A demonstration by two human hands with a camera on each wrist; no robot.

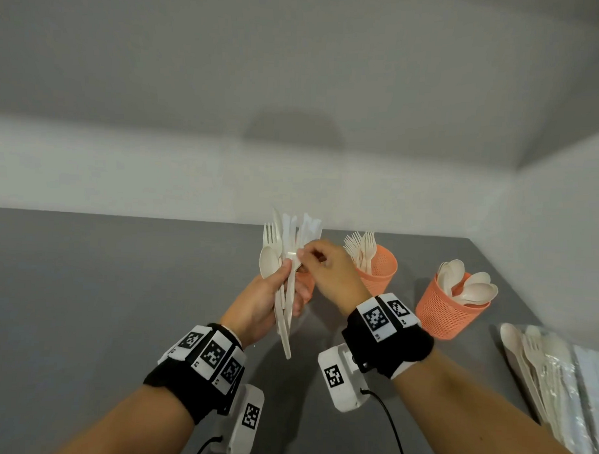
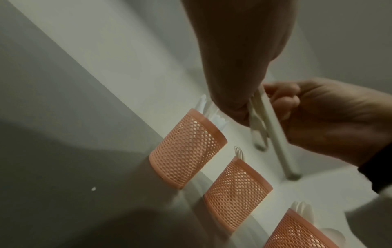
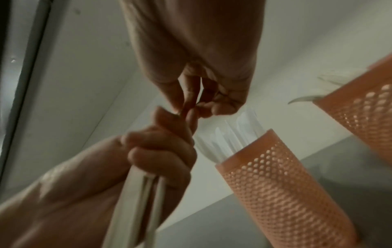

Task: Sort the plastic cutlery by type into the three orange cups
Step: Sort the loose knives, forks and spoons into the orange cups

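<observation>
My left hand (image 1: 282, 284) grips an upright bundle of white plastic cutlery (image 1: 284, 314); a fork (image 1: 269, 235) and a spoon (image 1: 269, 261) show at its top. My right hand (image 1: 302, 258) pinches one piece of that bundle near the top; its type I cannot tell. Three orange mesh cups stand on the table: one with knives (image 1: 305, 285) mostly hidden behind my hands, one with forks (image 1: 380, 268), one with spoons (image 1: 449, 308). In the right wrist view the pinching fingers (image 3: 186, 104) meet my left hand (image 3: 161, 151) beside the knife cup (image 3: 275, 193).
Several wrapped cutlery packs (image 1: 557, 378) lie at the table's right edge. The grey table (image 1: 102, 305) ends at a white wall behind the cups. In the left wrist view the three cups (image 2: 186, 149) stand in a row.
</observation>
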